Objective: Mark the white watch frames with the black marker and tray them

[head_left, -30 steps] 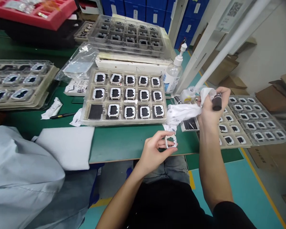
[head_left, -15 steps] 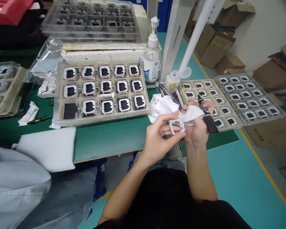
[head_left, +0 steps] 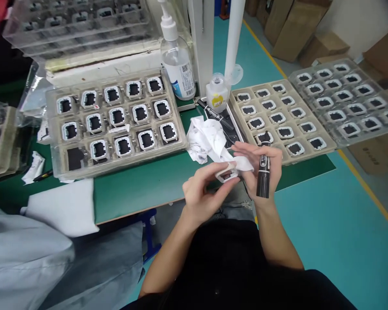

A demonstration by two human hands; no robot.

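My left hand (head_left: 202, 189) pinches a small white square frame part (head_left: 226, 173) just past the front edge of the green table. My right hand (head_left: 261, 165) presses a white cloth (head_left: 213, 137) against that part and also grips a black marker (head_left: 264, 172) that points downward. The cloth trails back onto the table. Both hands meet over my lap. A beige tray (head_left: 60, 170) of white-framed black parts lies to the left of my hands, and a second beige tray (head_left: 310, 153) of similar parts lies to the right.
A pump bottle (head_left: 177, 64) and a small white bottle (head_left: 217, 92) stand behind the cloth beside a white post (head_left: 202, 38). Another black marker (head_left: 213, 114) lies there. Stacked clear trays (head_left: 84, 21) sit at the back, cardboard boxes (head_left: 297, 26) far right. Another person's pale sleeve (head_left: 26, 258) is at lower left.
My right hand came down from the bottles with the cloth and marker and met my left hand. The cloth now rests on the frame part. The view shifted right and down.
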